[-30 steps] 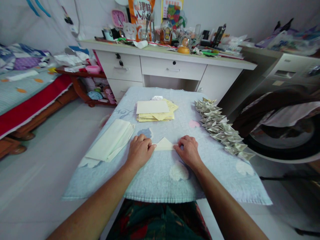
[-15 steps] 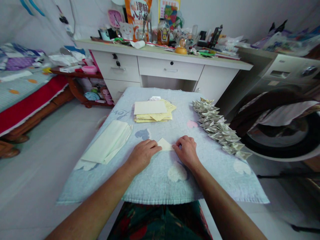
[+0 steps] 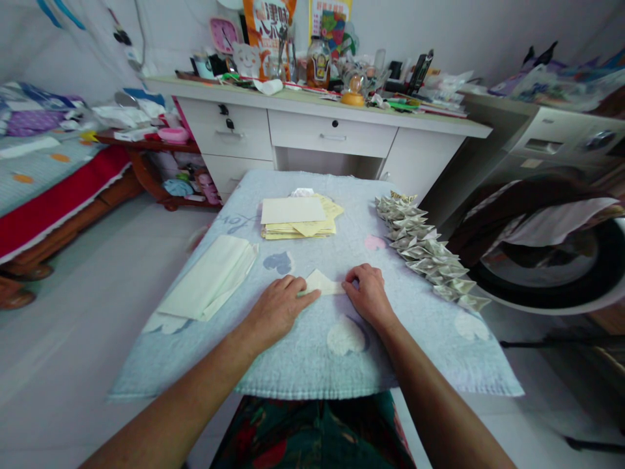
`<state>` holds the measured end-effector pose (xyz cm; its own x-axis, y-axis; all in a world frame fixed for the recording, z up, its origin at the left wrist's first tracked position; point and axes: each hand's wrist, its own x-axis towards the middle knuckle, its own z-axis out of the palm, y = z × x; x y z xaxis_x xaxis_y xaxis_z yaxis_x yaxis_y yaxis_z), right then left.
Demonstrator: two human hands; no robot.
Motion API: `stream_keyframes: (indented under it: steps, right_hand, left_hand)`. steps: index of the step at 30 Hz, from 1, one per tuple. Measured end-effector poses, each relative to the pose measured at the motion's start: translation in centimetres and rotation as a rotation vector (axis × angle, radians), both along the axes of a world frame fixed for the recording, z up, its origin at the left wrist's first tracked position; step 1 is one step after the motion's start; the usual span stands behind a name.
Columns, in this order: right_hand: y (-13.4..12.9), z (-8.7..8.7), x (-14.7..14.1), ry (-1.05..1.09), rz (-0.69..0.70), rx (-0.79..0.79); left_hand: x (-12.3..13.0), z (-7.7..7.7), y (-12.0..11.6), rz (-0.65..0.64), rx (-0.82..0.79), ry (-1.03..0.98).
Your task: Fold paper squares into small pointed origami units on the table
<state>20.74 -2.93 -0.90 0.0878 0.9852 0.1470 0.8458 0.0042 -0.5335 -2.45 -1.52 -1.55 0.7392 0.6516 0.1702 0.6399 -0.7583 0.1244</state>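
Note:
A small folded piece of pale paper [image 3: 323, 284] with a pointed top lies on the cloth-covered table [image 3: 312, 371], between my two hands. My left hand [image 3: 279, 305] holds its left end, the thumb stretched along the lower edge. At the right end, the fingertips of my right hand [image 3: 367, 292] pinch the paper. Beyond the hands sits a stack of yellowish paper sheets [image 3: 293, 212]. Larger pale green folded sheets [image 3: 209, 279] rest to the left. Several pointed folded paper pieces [image 3: 424, 251] stand in a long row at the right.
A white desk [image 3: 332, 133] crowded with jars, a pink clock [image 3: 223, 34] and bags stands behind the table. On the right is a washing machine [image 3: 547, 143] with its door open and cloth hanging out. A bed [image 3: 53, 163] is at the left.
My right hand has shifted slightly to the right, and more of the paper strip shows beside it. My left thumb now extends further right below the paper.

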Motion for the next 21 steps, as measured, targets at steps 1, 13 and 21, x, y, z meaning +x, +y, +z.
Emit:
stream_keyframes:
  steps: [1, 13, 21]
  right_hand:
    - [0.0, 0.1, 0.3, 0.024, 0.0, 0.031]
    - [0.5, 2.1, -3.9, 0.063, 0.439, -0.005]
    - [0.5, 0.6, -3.8, 0.005, 0.475, 0.009]
  left_hand:
    - [0.0, 0.0, 0.0, -0.001, 0.0, -0.001]
    - [0.2, 0.0, 0.0, 0.018, 0.002, -0.012]
    - [-0.7, -0.1, 0.4, -0.009, -0.04, -0.178]
